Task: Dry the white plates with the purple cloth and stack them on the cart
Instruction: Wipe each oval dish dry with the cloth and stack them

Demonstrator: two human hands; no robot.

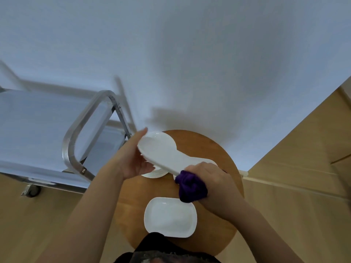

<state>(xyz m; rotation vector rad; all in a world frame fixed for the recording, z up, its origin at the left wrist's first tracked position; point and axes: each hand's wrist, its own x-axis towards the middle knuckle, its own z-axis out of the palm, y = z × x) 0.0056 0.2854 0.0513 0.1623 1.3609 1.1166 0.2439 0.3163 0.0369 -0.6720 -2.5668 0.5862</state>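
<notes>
Round wooden table (218, 149): rectangular white plate (170, 217) near edge, round plates (154, 174) (stacked) behind.

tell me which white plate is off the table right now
The long plate, tilted in the air between the left hand and the right hand, which grips the purple cloth. The rectangular plate lies flat on the round table.
</notes>
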